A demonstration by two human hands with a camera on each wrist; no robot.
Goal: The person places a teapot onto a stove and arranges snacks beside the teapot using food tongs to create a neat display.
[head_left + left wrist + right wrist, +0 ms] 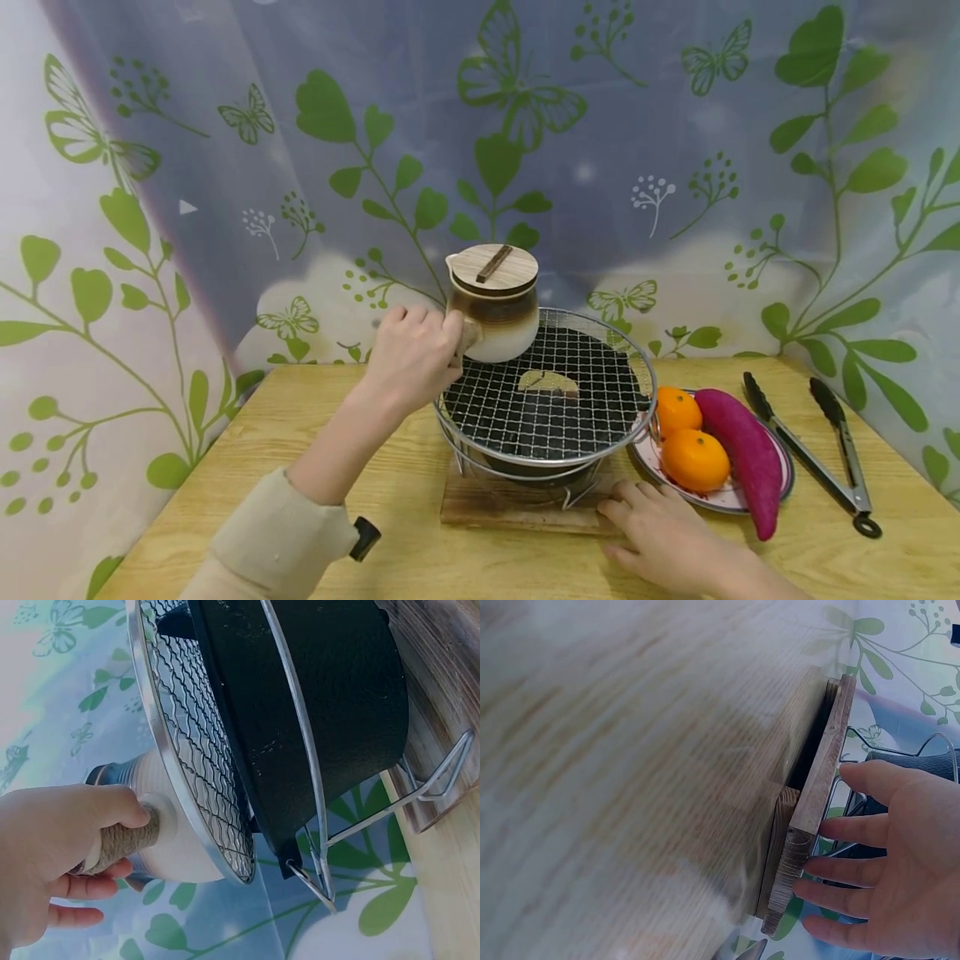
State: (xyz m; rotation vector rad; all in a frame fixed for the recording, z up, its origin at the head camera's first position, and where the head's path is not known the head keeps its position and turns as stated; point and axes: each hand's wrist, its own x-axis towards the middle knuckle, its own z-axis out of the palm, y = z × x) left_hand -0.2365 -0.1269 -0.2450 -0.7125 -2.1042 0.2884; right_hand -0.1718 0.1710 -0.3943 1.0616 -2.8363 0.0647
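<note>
My left hand (pixel 416 354) grips the rope-wrapped side handle (pixel 124 844) of a brown-and-cream ceramic teapot (pixel 498 329). A round wooden lid (pixel 495 267) with a dark bar covers the pot. The pot is at the back left of a round wire grill mesh (pixel 555 417); whether its base touches the mesh cannot be told, as the rim hides it in the left wrist view. Below the mesh is a black stove bowl (pixel 315 682) in a wire stand on a wooden board (pixel 517 508). My right hand (pixel 663 533), fingers extended, is at the board's right front corner.
Right of the stove, a plate (pixel 783 475) bears two oranges (pixel 696 460) and a purple sweet potato (pixel 742 454). Metal tongs (pixel 821 467) with black tips lie farther right. Behind the table (pixel 300 442) hangs a curtain (pixel 600 167) with leaves and butterflies.
</note>
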